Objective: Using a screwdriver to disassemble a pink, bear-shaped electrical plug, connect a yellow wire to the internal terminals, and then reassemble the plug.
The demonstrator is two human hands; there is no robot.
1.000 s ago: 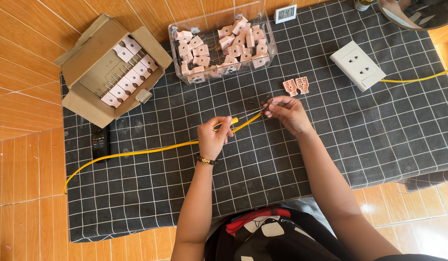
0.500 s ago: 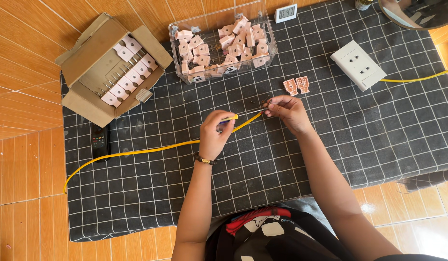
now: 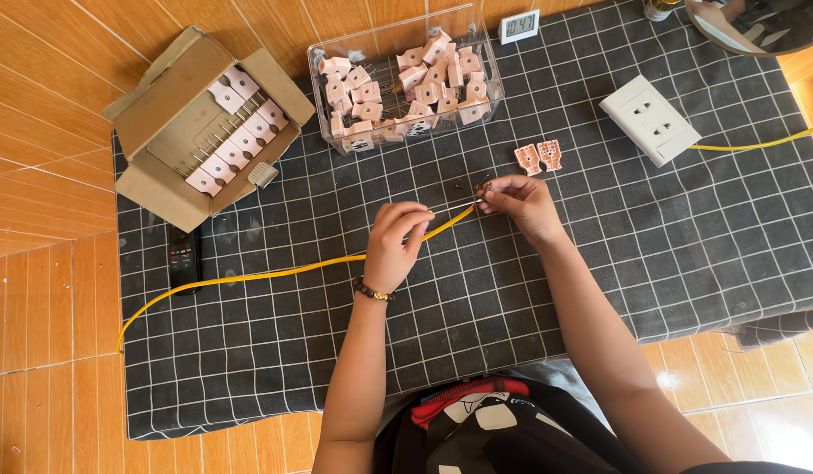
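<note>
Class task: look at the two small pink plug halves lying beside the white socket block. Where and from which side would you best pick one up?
Probably from above, pinching one pink plug half across its long side edges. Both lie flat on the checked mat, apart from the white socket block, leaving room for fingers.

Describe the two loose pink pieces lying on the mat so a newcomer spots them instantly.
Start at the black grid mat and find the clear plastic bin of pink plugs at its top edge. Just below the bin's right corner, left of the white socket block, lie the two pink plug halves, side by side above the right hand. Unlike the binned and boxed plugs, they lie open, flat and alone on the mat.
</note>
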